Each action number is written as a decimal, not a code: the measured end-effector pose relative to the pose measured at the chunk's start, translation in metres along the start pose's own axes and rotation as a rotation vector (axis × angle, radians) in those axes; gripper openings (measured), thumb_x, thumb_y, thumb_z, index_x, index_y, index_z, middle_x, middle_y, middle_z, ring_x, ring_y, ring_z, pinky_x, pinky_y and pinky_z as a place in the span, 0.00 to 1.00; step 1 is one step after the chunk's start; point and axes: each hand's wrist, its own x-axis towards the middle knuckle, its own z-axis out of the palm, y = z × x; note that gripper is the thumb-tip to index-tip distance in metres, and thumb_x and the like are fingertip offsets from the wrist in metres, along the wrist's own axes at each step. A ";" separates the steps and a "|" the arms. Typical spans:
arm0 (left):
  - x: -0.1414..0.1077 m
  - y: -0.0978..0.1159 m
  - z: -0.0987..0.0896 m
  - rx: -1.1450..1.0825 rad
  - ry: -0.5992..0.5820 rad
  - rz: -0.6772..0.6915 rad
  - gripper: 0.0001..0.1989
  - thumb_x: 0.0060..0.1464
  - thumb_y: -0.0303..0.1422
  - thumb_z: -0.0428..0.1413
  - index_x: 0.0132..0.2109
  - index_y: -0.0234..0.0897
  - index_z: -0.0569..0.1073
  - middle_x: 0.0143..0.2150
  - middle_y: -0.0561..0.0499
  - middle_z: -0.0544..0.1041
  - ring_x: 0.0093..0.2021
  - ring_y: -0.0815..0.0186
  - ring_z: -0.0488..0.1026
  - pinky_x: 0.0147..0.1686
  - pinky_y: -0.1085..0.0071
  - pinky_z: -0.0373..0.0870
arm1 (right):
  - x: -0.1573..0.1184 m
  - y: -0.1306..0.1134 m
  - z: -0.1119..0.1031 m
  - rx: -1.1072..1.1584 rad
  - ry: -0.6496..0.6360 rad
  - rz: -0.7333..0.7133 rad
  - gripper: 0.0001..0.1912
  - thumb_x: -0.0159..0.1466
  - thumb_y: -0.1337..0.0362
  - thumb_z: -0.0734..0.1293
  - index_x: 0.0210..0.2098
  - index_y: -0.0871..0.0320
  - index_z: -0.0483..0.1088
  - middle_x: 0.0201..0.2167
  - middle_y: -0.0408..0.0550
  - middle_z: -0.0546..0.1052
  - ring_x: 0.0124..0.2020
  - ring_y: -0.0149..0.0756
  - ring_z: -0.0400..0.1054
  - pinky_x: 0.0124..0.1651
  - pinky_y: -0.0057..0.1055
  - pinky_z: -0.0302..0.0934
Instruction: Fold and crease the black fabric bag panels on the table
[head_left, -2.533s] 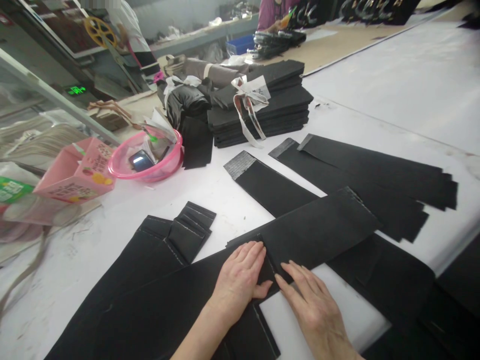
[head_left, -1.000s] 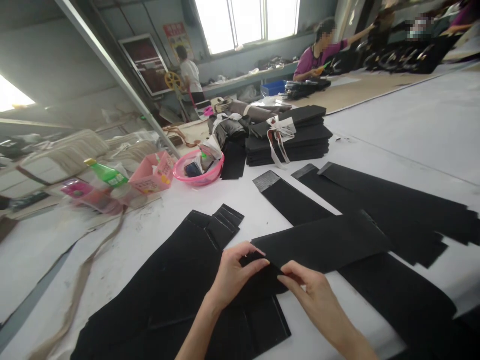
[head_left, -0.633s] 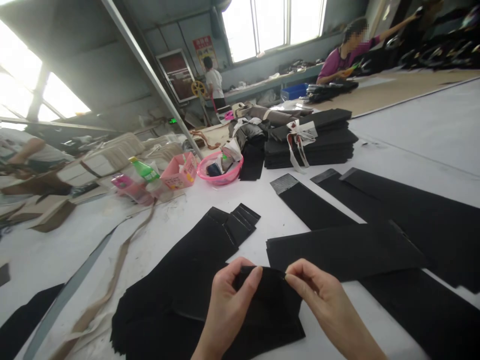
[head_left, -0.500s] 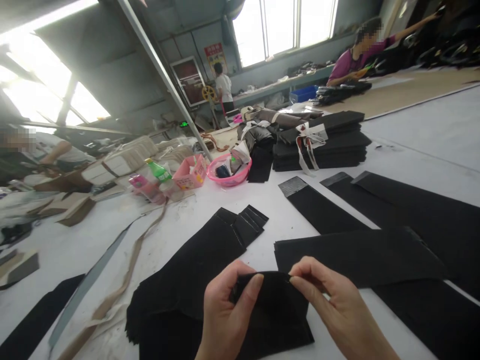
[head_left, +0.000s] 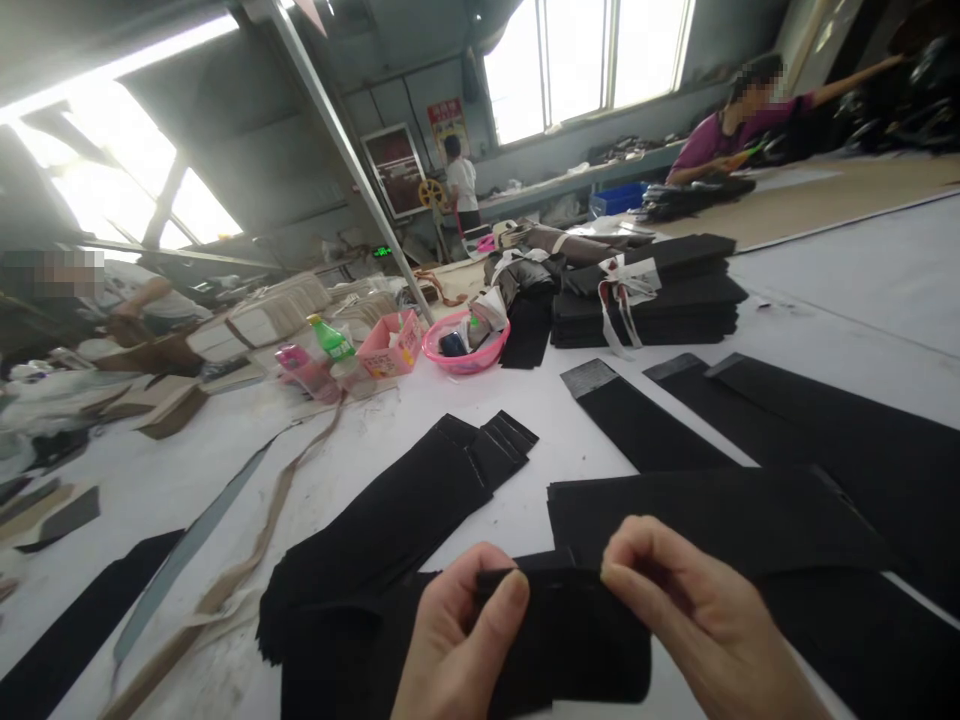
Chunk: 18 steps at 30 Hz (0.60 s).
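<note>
A black fabric piece (head_left: 570, 640) is stretched between my two hands at the bottom of the view, its top edge folded over. My left hand (head_left: 469, 630) pinches that edge between thumb and fingers. At the edge's other end, my right hand (head_left: 690, 610) pinches the corner with thumb and forefinger. To the left lies a fanned stack of black fabric pieces (head_left: 375, 510), partly behind my left hand. Just beyond my right hand is another stack of black pieces (head_left: 712, 510), flat on the white table (head_left: 525, 510).
More black strips (head_left: 645, 420) lie at the right. Farther back are a tied black stack (head_left: 667, 300), a pink basket (head_left: 466, 362), a pink box (head_left: 390, 345) and a green bottle (head_left: 330, 338). Long tan strips (head_left: 262, 540) run along the left. Other people work in the background.
The fabric's top edge is now folded and pulled straight between my hands. My right hand has shifted slightly right, farther from my left. The camera view has tilted a little.
</note>
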 end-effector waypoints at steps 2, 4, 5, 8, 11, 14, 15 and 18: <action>0.011 -0.023 -0.001 -0.093 0.004 -0.060 0.22 0.47 0.50 0.63 0.29 0.37 0.66 0.21 0.57 0.62 0.21 0.74 0.55 0.21 0.78 0.53 | -0.003 0.024 0.011 0.098 -0.027 0.185 0.19 0.66 0.47 0.62 0.28 0.54 0.64 0.22 0.39 0.60 0.24 0.30 0.55 0.24 0.25 0.54; 0.017 -0.043 -0.003 -0.112 0.024 -0.064 0.22 0.48 0.49 0.63 0.30 0.36 0.66 0.23 0.57 0.63 0.23 0.74 0.57 0.23 0.78 0.55 | -0.007 0.044 0.021 0.185 -0.041 0.299 0.21 0.66 0.46 0.62 0.28 0.55 0.62 0.23 0.38 0.56 0.24 0.28 0.52 0.24 0.24 0.51; 0.019 -0.051 -0.005 -0.098 0.030 -0.066 0.21 0.48 0.48 0.63 0.30 0.35 0.66 0.23 0.57 0.63 0.23 0.74 0.57 0.24 0.79 0.56 | -0.010 0.052 0.024 0.214 -0.044 0.334 0.21 0.66 0.45 0.62 0.28 0.56 0.62 0.23 0.37 0.55 0.24 0.28 0.51 0.25 0.24 0.51; 0.019 -0.066 -0.009 -0.046 0.020 -0.072 0.20 0.50 0.47 0.63 0.30 0.35 0.67 0.23 0.57 0.63 0.24 0.75 0.57 0.24 0.79 0.55 | -0.018 0.067 0.027 0.251 -0.031 0.380 0.21 0.66 0.45 0.62 0.29 0.56 0.61 0.23 0.37 0.56 0.25 0.28 0.51 0.26 0.24 0.50; 0.020 -0.071 -0.010 -0.056 -0.011 -0.090 0.19 0.52 0.46 0.62 0.31 0.35 0.67 0.23 0.57 0.64 0.23 0.75 0.57 0.23 0.80 0.53 | -0.023 0.074 0.027 0.264 -0.014 0.394 0.21 0.65 0.45 0.63 0.30 0.56 0.62 0.23 0.37 0.57 0.25 0.28 0.51 0.26 0.25 0.50; 0.021 -0.072 -0.009 -0.056 -0.022 -0.082 0.18 0.53 0.45 0.61 0.32 0.35 0.67 0.24 0.57 0.65 0.23 0.75 0.57 0.23 0.80 0.54 | -0.026 0.078 0.026 0.269 -0.002 0.398 0.20 0.66 0.46 0.63 0.30 0.56 0.62 0.23 0.37 0.58 0.26 0.29 0.52 0.27 0.25 0.50; 0.022 -0.072 -0.009 -0.045 -0.021 -0.074 0.18 0.53 0.45 0.61 0.32 0.35 0.67 0.24 0.57 0.65 0.23 0.75 0.58 0.23 0.80 0.55 | -0.026 0.078 0.026 0.270 -0.002 0.403 0.20 0.66 0.46 0.63 0.30 0.56 0.63 0.23 0.37 0.58 0.26 0.29 0.52 0.27 0.25 0.50; 0.024 -0.071 -0.011 0.002 -0.029 -0.060 0.17 0.54 0.44 0.61 0.33 0.34 0.68 0.24 0.56 0.65 0.24 0.75 0.58 0.24 0.80 0.56 | -0.026 0.079 0.026 0.261 0.003 0.410 0.19 0.66 0.47 0.63 0.31 0.57 0.65 0.24 0.37 0.59 0.26 0.29 0.52 0.27 0.26 0.49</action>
